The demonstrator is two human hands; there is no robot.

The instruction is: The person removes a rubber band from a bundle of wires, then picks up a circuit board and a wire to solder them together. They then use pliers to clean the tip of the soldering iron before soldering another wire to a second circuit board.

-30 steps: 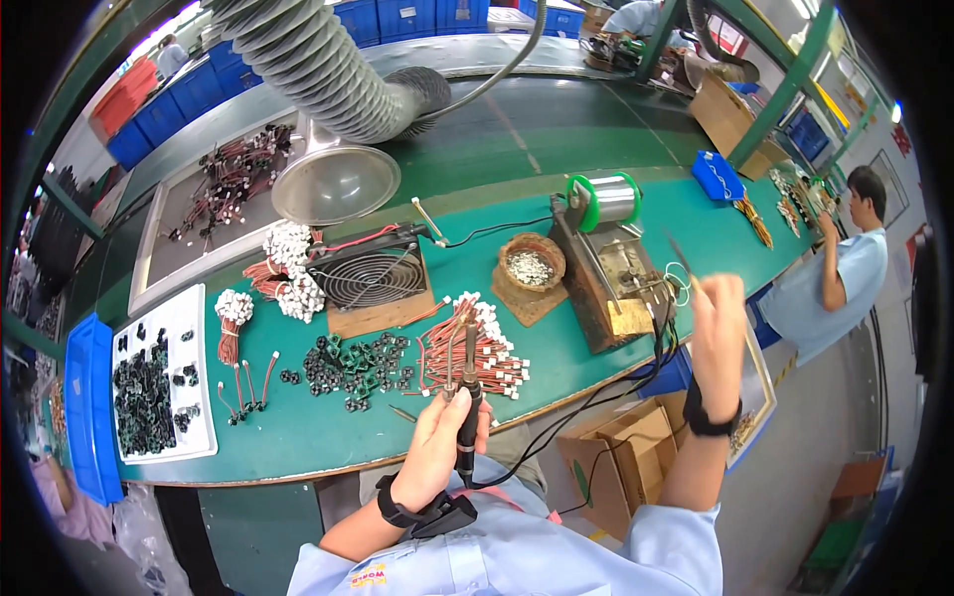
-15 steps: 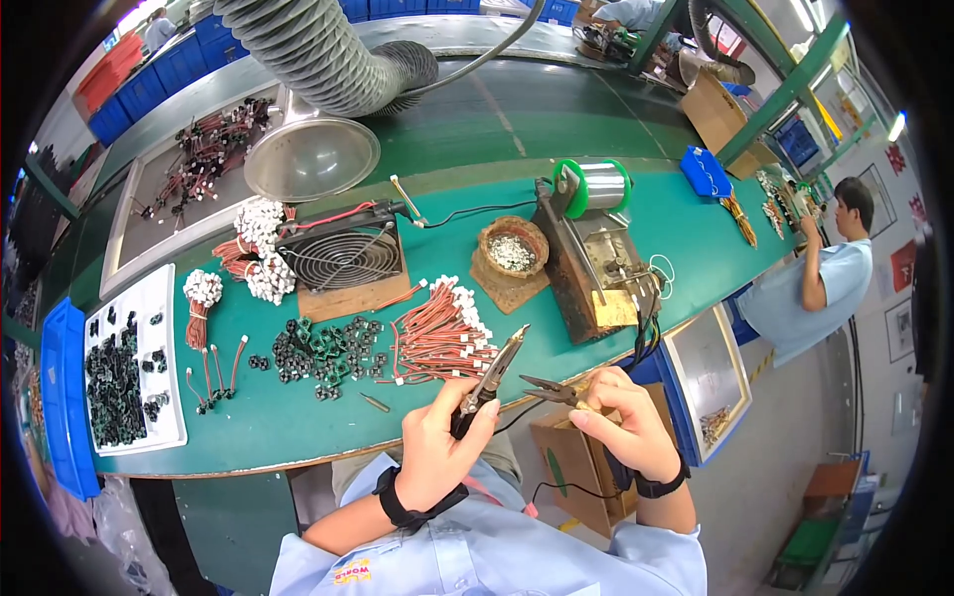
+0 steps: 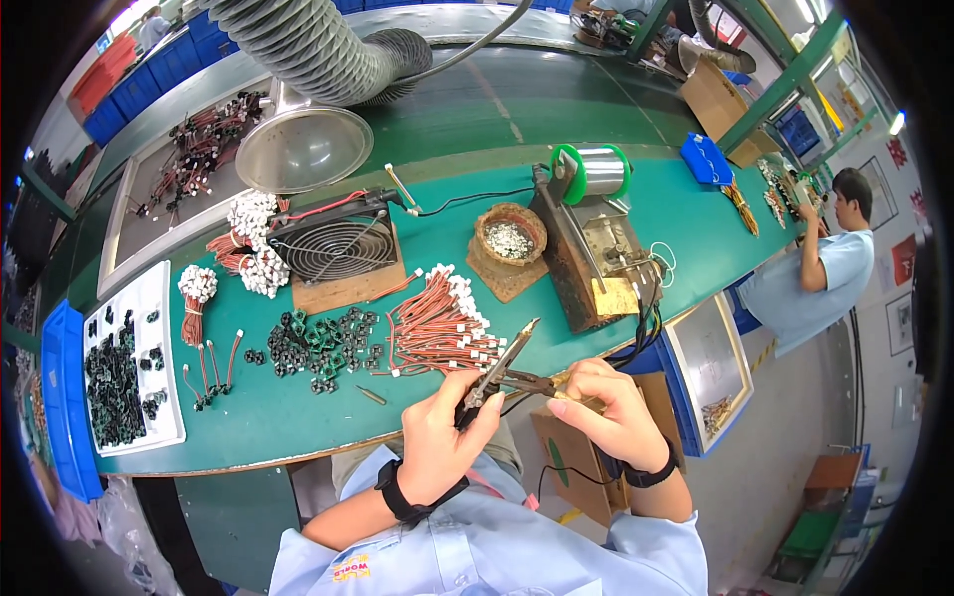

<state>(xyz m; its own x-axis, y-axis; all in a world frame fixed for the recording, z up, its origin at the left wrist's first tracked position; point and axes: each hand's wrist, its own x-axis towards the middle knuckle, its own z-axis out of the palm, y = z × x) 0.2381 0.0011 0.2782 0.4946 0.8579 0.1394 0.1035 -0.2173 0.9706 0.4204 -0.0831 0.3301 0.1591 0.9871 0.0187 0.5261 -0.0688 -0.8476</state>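
My left hand (image 3: 444,440) is closed around the black handle of a soldering iron (image 3: 505,360), whose metal tip points up and to the right over the front edge of the green bench (image 3: 258,422). My right hand (image 3: 608,412) pinches a pair of slim metal tweezers (image 3: 527,381). Their points reach left and meet the iron's shaft just above my left fingers. A black cord runs down from the iron between my arms. Both wrists wear black bands.
On the bench lie a bundle of red wires with white plugs (image 3: 437,323), small black parts (image 3: 318,343), a fan (image 3: 333,248), a solder spool on a stand (image 3: 591,174), a brown bowl (image 3: 510,238) and a white parts tray (image 3: 124,368). A person (image 3: 825,268) works at far right.
My right hand came down from beside the solder stand to meet my left hand. The iron has tilted up, and the tweezers now touch it.
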